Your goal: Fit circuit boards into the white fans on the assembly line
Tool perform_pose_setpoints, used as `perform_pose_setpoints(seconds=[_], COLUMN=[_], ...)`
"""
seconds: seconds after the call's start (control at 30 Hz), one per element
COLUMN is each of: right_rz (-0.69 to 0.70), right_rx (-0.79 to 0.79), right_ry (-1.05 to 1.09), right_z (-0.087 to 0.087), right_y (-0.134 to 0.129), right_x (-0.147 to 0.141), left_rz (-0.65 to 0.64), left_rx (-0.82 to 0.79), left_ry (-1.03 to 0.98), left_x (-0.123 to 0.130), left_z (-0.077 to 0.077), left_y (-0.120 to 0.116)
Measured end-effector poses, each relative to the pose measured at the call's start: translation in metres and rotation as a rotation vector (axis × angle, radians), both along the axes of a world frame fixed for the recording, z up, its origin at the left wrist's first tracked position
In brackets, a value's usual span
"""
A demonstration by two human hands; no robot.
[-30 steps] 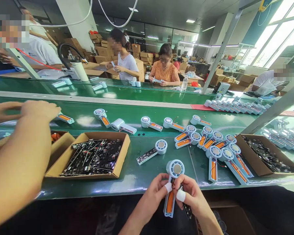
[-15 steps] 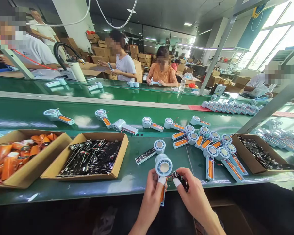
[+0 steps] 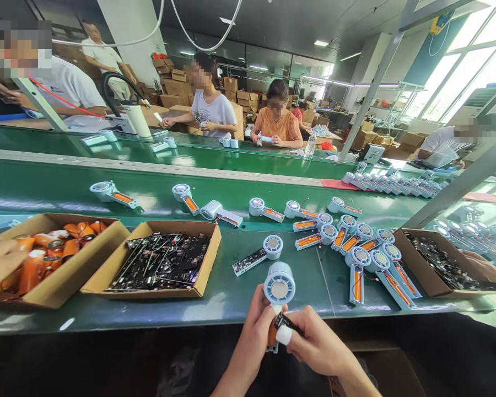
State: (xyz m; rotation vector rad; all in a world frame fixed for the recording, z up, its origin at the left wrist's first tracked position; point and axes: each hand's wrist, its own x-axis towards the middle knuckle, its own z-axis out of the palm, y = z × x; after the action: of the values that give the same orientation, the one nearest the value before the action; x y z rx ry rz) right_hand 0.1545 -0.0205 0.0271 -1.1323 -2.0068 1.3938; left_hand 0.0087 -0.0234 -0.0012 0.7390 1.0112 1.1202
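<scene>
My left hand (image 3: 250,342) is closed around the handle of a light-blue handheld fan (image 3: 280,282), its round grille facing up towards me. Part of an orange battery (image 3: 271,334) shows inside the handle. Between the fingers of my right hand (image 3: 320,344) is a small black circuit board (image 3: 288,323), its near end over the fan's handle. Whether the board touches the handle is hidden by the white-covered thumb. Just beyond my hands lies another fan (image 3: 273,246), with a circuit board (image 3: 250,262) along its handle.
Cardboard boxes hold orange batteries (image 3: 35,267) and circuit boards (image 3: 161,259) to the left. Another person's hand (image 3: 4,262) is over the battery box. Several fans (image 3: 360,256) lie to the right, near a second board box (image 3: 430,275). Co-workers sit across the green belt (image 3: 157,173).
My right hand has moved left and slightly down, bringing the circuit board over the fan's handle. Another person's hand has appeared over the battery box. The view has shifted slightly.
</scene>
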Motion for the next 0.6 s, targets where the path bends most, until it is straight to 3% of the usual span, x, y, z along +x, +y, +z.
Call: perform_pose_setpoints(seconds=[0.07, 0.2, 0.43, 0.6], right_rz=[-0.072, -0.23, -0.331, -0.378], right_rx=[-0.122, -0.147, -0.433, -0.318], right_ry=[0.122, 0.236, 0.449, 0.458], right_z=[-0.011, -0.021, -0.031, -0.033], right_y=[-0.001, -0.005, -0.011, -0.013], right_x=[-0.005, -0.012, -0.012, -0.011], left_rz=[-0.016, -0.04, -0.098, -0.027], left_rx=[-0.016, 0.03, 0.184, 0.167], left_ry=[-0.094, -0.206, -0.07, 0.07], left_x=[-0.002, -0.002, -0.001, 0.004], left_z=[0.001, -0.001, -0.006, -0.008], left_y=[-0.001, -0.004, -0.01, -0.012])
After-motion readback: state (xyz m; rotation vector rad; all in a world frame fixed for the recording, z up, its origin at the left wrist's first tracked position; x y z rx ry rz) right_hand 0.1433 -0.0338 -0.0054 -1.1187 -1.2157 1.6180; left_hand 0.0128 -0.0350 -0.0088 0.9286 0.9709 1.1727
